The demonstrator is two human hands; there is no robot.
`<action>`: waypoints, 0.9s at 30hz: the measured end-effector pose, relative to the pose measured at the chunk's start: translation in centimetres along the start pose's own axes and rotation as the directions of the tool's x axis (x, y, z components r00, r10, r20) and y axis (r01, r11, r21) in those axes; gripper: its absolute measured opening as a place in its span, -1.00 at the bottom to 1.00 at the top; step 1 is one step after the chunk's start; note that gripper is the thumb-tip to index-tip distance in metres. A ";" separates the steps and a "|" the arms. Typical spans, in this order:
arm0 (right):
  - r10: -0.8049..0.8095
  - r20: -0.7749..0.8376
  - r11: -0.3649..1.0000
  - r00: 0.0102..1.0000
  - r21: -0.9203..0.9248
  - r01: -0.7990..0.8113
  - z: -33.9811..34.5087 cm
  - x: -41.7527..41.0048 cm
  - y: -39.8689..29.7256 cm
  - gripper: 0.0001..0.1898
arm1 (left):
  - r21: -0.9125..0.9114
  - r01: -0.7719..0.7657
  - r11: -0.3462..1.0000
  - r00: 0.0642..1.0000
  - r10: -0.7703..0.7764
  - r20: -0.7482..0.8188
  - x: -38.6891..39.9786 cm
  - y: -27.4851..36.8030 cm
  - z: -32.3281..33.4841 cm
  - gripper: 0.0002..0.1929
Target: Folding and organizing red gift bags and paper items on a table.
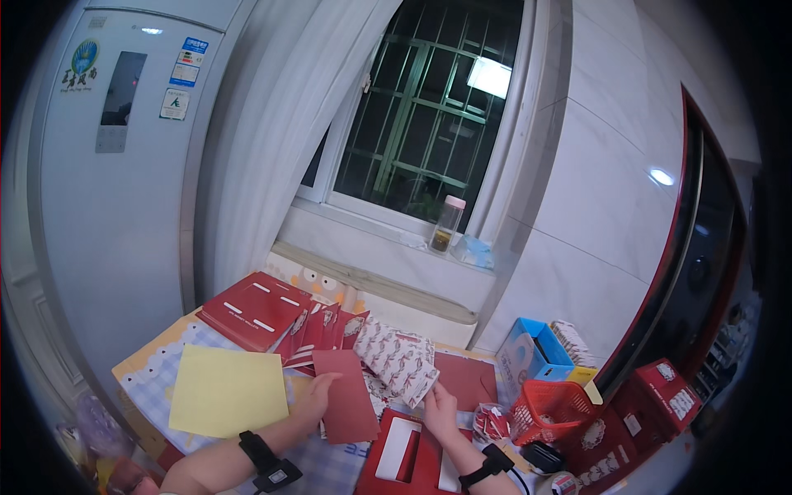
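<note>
My left hand grips a plain dark-red paper envelope, its thumb over the left edge and its other fingers hidden beneath. The fingers of my right hand pinch the lower right corner of a stack of white patterned paper wallets. More patterned paper lies partly hidden between the two. Below my hands is a red card sleeve with white slots. A yellow paper sheet lies left of my left hand. Behind the patterned stack a red envelope with a flap rests on the table.
Red printed card sleeves are piled at the back left, beside several folded red wallets. On the right stand a blue box, a red plastic basket, a small clear tub and red boxes. A checked cloth covers the table.
</note>
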State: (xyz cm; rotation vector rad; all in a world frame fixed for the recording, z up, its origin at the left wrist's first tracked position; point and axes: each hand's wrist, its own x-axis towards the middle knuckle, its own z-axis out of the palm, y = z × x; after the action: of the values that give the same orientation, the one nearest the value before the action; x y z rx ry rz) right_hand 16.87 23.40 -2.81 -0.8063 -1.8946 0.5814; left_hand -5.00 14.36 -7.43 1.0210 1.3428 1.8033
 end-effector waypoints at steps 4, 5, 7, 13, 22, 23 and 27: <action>-0.025 0.095 0.995 0.995 -0.098 0.035 -0.1 -1.8 -2.2 -0.75 | -0.171 0.157 0.973 0.986 -0.146 0.075 -0.4 1.5 0.1 -0.53; -0.026 0.096 0.995 0.995 -0.096 0.035 -0.1 -2.1 -2.7 -0.75 | -0.270 0.249 0.930 0.968 -0.233 0.087 -0.7 2.4 0.3 -0.55; -0.459 0.248 0.856 0.853 -0.135 0.499 0.3 -2.7 -3.6 -0.69 | -0.366 0.331 0.870 0.943 -0.314 0.106 -0.9 2.8 0.5 -0.55; -0.468 0.579 0.721 0.668 -0.187 0.667 0.9 -4.5 -5.3 -0.55 | -0.371 0.073 0.926 0.994 -0.036 0.105 -1.1 2.6 0.4 -0.65; -0.145 0.382 0.875 0.913 0.479 -0.061 1.9 -3.9 -5.2 -0.22 | -0.027 -0.446 0.895 0.844 0.430 0.320 -3.1 3.0 0.7 -0.17; -0.117 0.441 0.794 0.890 0.580 -0.184 2.4 -4.1 -4.8 -0.26 | -0.030 -0.444 0.895 0.841 0.428 0.330 -3.0 2.9 0.6 -0.17; -0.107 0.498 0.907 0.860 0.403 -0.121 3.7 -4.9 -3.5 -0.38 | 0.092 -0.443 0.892 0.789 0.339 0.513 -2.9 2.2 0.3 -0.32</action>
State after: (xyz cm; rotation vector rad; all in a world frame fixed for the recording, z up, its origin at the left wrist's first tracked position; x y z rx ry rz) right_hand 14.08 17.22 -4.86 -0.3877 -2.1179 1.2649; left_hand -3.48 11.47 -5.79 1.8483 1.0622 1.5367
